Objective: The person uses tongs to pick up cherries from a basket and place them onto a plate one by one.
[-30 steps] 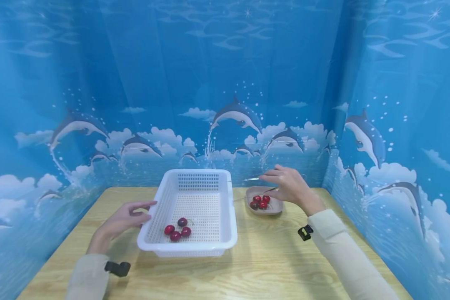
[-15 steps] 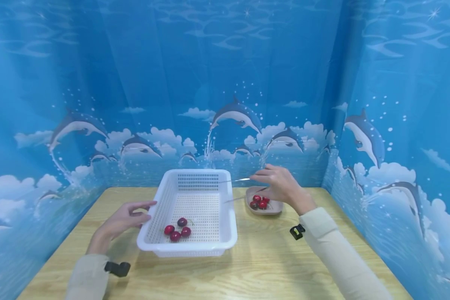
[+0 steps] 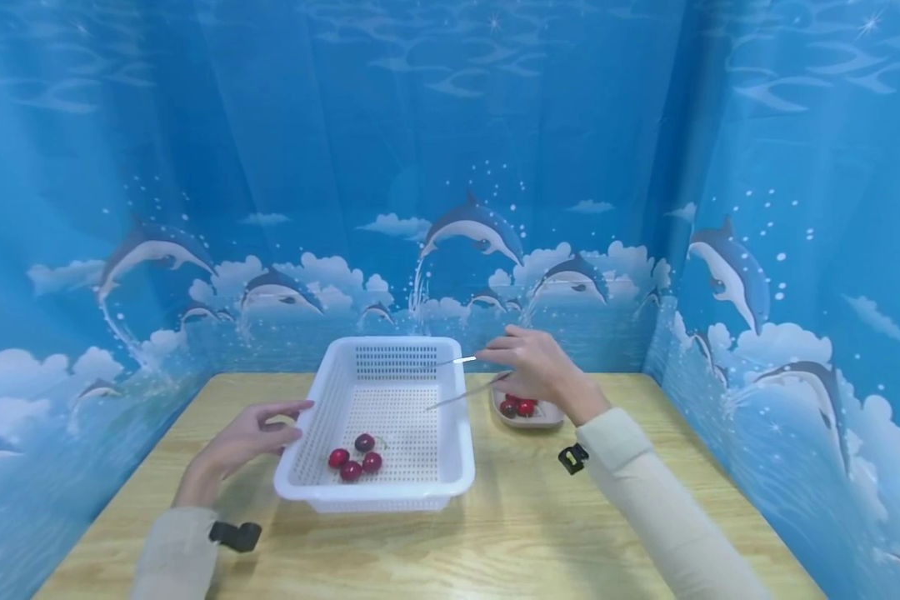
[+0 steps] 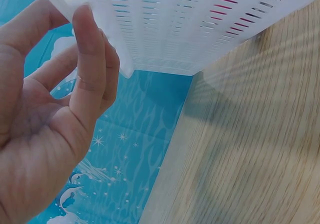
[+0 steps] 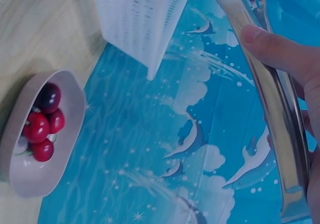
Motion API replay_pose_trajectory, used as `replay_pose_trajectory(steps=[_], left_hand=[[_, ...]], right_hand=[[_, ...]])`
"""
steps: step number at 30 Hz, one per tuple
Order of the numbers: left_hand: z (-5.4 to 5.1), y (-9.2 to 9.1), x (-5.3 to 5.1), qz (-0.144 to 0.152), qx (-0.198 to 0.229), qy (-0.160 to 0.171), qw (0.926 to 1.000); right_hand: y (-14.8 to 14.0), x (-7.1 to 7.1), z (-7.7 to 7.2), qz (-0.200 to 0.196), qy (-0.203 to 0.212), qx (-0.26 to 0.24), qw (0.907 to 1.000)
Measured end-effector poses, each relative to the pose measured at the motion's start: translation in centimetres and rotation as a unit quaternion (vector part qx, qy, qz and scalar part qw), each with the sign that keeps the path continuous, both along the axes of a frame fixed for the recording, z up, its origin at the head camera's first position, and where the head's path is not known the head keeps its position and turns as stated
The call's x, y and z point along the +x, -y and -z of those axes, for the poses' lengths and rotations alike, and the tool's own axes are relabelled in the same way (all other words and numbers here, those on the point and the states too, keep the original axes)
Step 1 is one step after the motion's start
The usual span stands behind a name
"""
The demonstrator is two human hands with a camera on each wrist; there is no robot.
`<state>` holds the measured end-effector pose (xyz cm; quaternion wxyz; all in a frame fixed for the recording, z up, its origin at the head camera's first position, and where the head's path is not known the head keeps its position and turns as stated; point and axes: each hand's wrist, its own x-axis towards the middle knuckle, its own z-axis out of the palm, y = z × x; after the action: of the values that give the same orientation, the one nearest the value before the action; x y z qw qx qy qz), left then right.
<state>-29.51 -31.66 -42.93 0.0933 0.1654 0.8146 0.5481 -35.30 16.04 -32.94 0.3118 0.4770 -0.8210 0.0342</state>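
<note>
A white plastic basket (image 3: pixel 461 467) with slotted walls stands on the table, several dark red cherries (image 3: pixel 351 471) lying at its near left. My left hand (image 3: pixel 249 433) pinches its left rim, thumb and fingertips at the edge in the left wrist view. My right hand (image 3: pixel 536 367) grips metal tongs (image 5: pixel 280 129), thumb along one arm. Their arms are spread apart and point left over the basket's right rim; no cherry shows between the tips in the head view. Under the right hand is a small beige bowl (image 5: pixel 35 181) with several cherries (image 5: pixel 36 127), partly hidden in the head view.
A pale wooden table (image 3: pixel 510 533) carries everything. Blue curtains (image 3: pixel 570 125) printed with dolphins close off the back and both sides, with the back one right behind the basket and bowl.
My right hand has moved left with the tongs, from over the bowl until their tips reach over the basket. The left hand, basket and cherries keep their places.
</note>
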Motion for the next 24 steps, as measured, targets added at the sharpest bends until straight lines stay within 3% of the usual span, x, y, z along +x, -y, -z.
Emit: replay_pose_trajectory(steps=[14, 24], left_hand=[[-0.3, -0.2, 0.3, 0.009, 0.013, -0.013, 0.9998], [-0.1, -0.2, 0.2, -0.002, -0.002, -0.011, 0.9999]], right_hand=[[2.9, 0.7, -1.6, 0.01, 0.037, 0.034, 0.9987], [4.7, 1.2, -2.4, 0.059, 0.084, 0.077, 0.9917]])
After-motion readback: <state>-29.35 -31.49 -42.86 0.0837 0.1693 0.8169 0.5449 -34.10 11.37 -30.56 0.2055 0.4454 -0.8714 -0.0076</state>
